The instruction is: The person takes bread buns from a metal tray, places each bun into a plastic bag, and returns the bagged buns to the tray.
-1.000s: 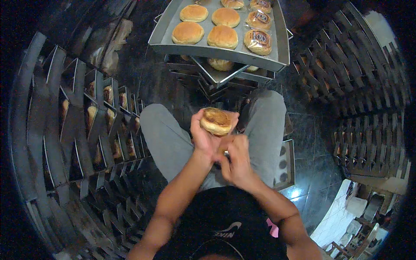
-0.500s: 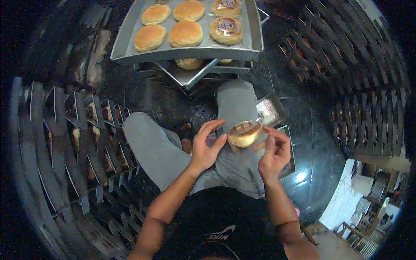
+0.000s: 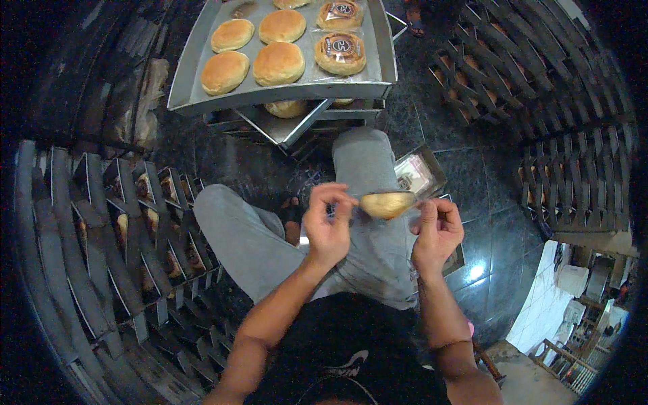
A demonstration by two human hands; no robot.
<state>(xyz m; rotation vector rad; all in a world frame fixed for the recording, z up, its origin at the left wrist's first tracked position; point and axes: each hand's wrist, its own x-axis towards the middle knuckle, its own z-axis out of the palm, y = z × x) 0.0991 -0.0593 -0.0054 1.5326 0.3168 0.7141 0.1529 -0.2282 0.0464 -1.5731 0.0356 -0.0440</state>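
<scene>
A round golden bun, seemingly in a clear plastic bag, hangs above my thigh, pale side toward me. My left hand pinches at its left end and my right hand at its right end, thumbs against fingers. The thin film at the pinched ends is hard to make out. In front of me is a metal tray with several bare buns on the left and middle. Bagged buns with dark printed labels lie along its right side.
Beside my right knee stands an open metal box holding a stack of printed clear bags. Racks of stacked trays rise on the left, and more trays on the right. Another tray sits crosswise under the bun tray.
The bun has turned over between my hands, its labelled dark top no longer showing. Both hands are now pinched at its two ends; the left was spread open before.
</scene>
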